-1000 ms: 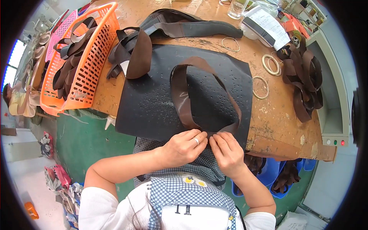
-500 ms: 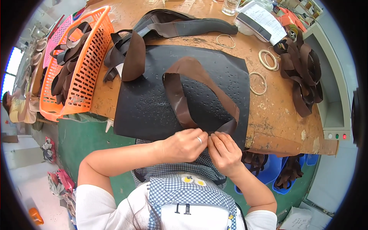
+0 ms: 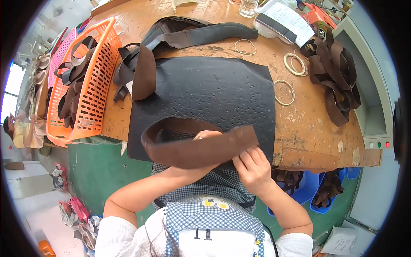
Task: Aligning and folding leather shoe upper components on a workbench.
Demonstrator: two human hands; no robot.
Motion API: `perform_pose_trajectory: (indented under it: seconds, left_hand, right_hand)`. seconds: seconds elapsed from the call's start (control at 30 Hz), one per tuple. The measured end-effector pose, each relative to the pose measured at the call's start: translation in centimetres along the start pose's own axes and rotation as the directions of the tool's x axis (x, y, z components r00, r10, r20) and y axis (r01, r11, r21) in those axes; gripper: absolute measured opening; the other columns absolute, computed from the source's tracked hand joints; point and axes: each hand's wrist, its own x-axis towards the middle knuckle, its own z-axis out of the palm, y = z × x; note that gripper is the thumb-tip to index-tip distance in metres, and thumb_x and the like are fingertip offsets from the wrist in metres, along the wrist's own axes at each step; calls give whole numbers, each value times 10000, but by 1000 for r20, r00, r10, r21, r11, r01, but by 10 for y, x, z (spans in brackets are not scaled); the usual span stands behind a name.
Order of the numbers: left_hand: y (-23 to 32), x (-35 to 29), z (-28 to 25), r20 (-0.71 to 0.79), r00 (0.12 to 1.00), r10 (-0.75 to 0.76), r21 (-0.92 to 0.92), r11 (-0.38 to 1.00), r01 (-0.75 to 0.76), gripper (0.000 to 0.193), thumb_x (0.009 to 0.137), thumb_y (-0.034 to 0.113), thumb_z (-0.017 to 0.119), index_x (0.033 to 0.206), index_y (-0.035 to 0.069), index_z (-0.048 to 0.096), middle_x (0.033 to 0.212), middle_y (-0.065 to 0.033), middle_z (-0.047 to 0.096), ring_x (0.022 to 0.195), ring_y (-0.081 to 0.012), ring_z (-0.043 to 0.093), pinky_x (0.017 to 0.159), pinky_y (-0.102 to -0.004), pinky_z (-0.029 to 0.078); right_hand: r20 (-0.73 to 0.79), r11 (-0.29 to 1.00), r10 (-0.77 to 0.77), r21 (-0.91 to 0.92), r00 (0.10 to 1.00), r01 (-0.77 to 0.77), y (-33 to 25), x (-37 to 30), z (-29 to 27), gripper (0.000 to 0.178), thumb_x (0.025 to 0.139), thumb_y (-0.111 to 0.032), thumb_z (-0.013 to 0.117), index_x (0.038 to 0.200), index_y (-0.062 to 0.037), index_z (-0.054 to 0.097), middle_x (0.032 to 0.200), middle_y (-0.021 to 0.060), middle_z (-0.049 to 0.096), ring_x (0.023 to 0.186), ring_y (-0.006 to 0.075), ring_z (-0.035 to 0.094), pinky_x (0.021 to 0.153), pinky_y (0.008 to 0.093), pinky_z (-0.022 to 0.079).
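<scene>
A wide brown strip (image 3: 192, 150), bent into a loop, is held above the near part of a black pitted mat (image 3: 209, 90). My right hand (image 3: 253, 170) pinches its right end, thumb and fingers closed on the lower edge. My left hand (image 3: 208, 134) lies behind the front band of the loop; only a bit of it shows over the upper edge, and its fingers are hidden. At the mat's far left corner stands another brown loop (image 3: 144, 73) with dark strips beside it. Long dark grey strips (image 3: 205, 35) lie folded beyond the mat.
An orange basket (image 3: 92, 92) of strips stands at the left. Cream rings (image 3: 284, 92) and a pile of brown strips (image 3: 336, 79) lie right of the mat. A phone (image 3: 276, 28), paper and a glass (image 3: 248, 7) sit at the back. Blue bins (image 3: 305, 188) stand below the table.
The brown loop has swung down and to the left, its band now across the front of my left hand. My hands were together at its near end; the left is now behind the band.
</scene>
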Motion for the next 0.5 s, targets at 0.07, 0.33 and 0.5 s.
perform_pose_trajectory:
  seconds: [0.07, 0.33, 0.5]
  left_hand:
    - [1, 9, -4, 42, 999, 25, -130, 991, -19, 397, 799, -9, 722, 1177, 13, 606, 1187, -146, 607, 1113, -304, 595, 924, -359, 509]
    - [-5, 12, 6, 106, 986, 126, 284, 947, -152, 357, 782, 67, 751, 1128, 27, 668, 1102, -116, 669, 1000, -304, 649, 854, -382, 518]
    - [-11, 7, 15, 2, 973, 233, 229, 947, -227, 296, 781, 52, 718, 1075, 20, 705, 1114, -116, 674, 977, -316, 663, 836, -425, 530]
  right_hand:
    - [-17, 998, 54, 37, 998, -53, 3, -2, 3, 341, 572, 22, 658, 911, 30, 691, 980, 149, 663, 932, 324, 648, 839, 442, 545]
    - [185, 768, 511, 341, 839, -542, 22, 6, -13, 170, 813, 62, 620, 964, 9, 678, 920, 182, 643, 814, 372, 640, 714, 401, 515]
    - [93, 811, 463, 358, 882, -463, 12, 4, -8, 177, 809, 38, 657, 983, 21, 681, 946, 175, 635, 847, 360, 635, 731, 403, 513]
